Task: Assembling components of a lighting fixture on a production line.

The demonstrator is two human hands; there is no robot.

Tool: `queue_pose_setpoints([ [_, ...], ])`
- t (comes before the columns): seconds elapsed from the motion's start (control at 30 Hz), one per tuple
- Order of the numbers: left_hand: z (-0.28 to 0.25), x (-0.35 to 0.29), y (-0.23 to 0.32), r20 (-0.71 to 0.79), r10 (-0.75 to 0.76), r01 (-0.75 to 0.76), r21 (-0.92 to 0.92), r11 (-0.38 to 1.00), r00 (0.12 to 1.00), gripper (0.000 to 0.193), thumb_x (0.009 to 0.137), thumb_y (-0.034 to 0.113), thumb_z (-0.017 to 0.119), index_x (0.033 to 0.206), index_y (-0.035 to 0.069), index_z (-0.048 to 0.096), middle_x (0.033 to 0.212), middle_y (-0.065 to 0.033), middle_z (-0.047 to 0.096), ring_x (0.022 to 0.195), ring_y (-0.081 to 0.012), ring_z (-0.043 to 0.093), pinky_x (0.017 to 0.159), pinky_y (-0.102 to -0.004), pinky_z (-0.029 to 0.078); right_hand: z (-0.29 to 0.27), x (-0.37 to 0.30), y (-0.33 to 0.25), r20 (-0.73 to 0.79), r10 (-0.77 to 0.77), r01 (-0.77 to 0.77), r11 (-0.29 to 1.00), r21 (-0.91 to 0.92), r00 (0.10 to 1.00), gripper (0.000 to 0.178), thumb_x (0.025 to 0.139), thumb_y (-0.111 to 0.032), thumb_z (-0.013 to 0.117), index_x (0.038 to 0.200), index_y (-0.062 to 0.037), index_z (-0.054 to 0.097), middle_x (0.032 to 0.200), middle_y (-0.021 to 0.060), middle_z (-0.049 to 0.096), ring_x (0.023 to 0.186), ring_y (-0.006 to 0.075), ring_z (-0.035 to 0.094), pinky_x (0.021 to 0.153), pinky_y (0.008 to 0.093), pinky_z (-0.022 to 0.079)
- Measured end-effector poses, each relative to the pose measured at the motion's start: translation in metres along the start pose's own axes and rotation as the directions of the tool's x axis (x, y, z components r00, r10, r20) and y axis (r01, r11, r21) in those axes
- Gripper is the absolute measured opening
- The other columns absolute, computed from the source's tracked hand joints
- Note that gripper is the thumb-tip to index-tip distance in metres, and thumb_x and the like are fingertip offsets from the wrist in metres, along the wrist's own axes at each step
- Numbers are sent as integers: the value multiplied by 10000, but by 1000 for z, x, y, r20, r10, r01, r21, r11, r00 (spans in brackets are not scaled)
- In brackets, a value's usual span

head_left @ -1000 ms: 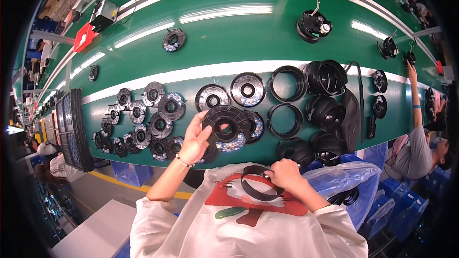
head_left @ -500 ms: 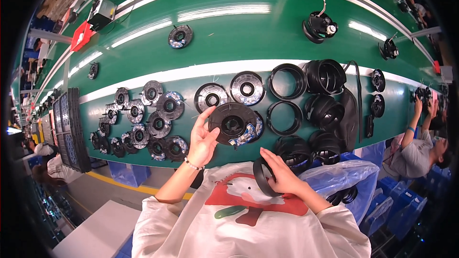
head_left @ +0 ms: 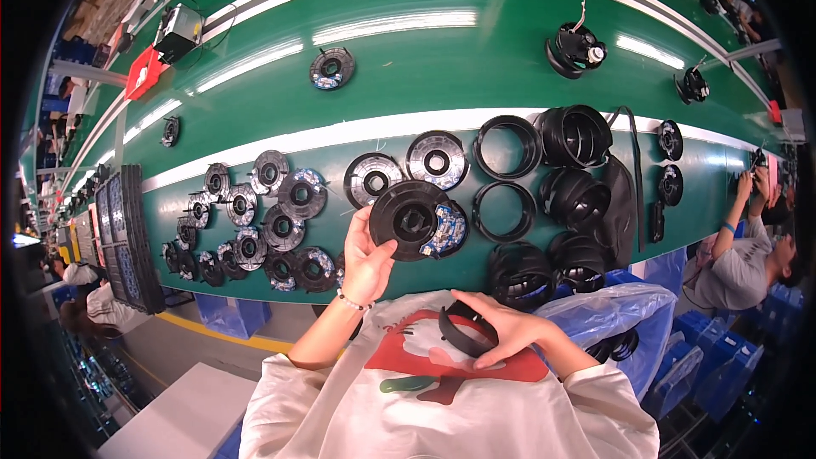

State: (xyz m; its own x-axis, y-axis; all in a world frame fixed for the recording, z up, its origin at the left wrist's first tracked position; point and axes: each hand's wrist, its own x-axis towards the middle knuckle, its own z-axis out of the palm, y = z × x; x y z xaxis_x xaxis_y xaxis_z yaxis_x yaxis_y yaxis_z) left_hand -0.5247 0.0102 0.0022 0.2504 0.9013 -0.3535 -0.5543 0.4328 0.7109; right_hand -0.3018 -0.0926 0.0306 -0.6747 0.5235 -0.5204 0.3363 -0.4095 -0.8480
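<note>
My left hand (head_left: 366, 263) pinches the lower left rim of a round black plastic disc (head_left: 393, 214), raised over the bench's near edge. A blue circuit board (head_left: 445, 231) with small white parts sits along its right side. Close to my shirt, my right hand (head_left: 503, 325) is wrapped round a black ring (head_left: 463, 336), now tilted so that its wall shows. Just beyond the held disc lie two similar discs (head_left: 439, 161) with shiny faces. To their right are two open black rings (head_left: 503, 211), lying on the bench.
Several discs with circuit boards (head_left: 302, 194) are spread over the left bench. Stacked black rings (head_left: 576, 138) stand right, beside a bag-lined blue bin (head_left: 608, 310). Black trays (head_left: 127, 238) stand at the left end. Parts lie on the green belt (head_left: 442, 59). Another person (head_left: 744, 246) works far right.
The disc in my left hand has turned, its circuit board now further up the right side. My right hand has tilted the black ring and drawn it slightly left.
</note>
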Motion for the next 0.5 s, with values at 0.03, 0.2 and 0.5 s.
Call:
queue_pose_setpoints([
  [0.03,0,-2,0,3,0,0,-2,1000,1000,527,689,-173,450,1158,38,333,1147,-81,441,1069,-186,457,910,-336,401,1,1,5,26,-83,83,997,-6,996,1100,566,-425,744,1349,-7,93,1374,235,150,1273,329,186,1029,348,184],
  [0.2,4,-9,-3,-27,-23,22,-59,998,999,541,696,-146,480,1178,43,324,1135,-96,456,1068,-200,464,907,-352,409,0,-2,26,30,-157,136,926,352,987,1072,564,-327,773,1354,-21,117,1388,192,163,1286,279,174,1034,350,166],
  [0.5,21,-17,-17,36,69,-72,87,994,997,589,724,-155,450,1248,23,250,1237,-108,390,1163,-192,388,979,-325,302,-20,11,-19,-769,-192,606,738,297,610,991,568,-172,764,1332,18,161,1353,164,254,1239,250,283,1018,351,212],
])
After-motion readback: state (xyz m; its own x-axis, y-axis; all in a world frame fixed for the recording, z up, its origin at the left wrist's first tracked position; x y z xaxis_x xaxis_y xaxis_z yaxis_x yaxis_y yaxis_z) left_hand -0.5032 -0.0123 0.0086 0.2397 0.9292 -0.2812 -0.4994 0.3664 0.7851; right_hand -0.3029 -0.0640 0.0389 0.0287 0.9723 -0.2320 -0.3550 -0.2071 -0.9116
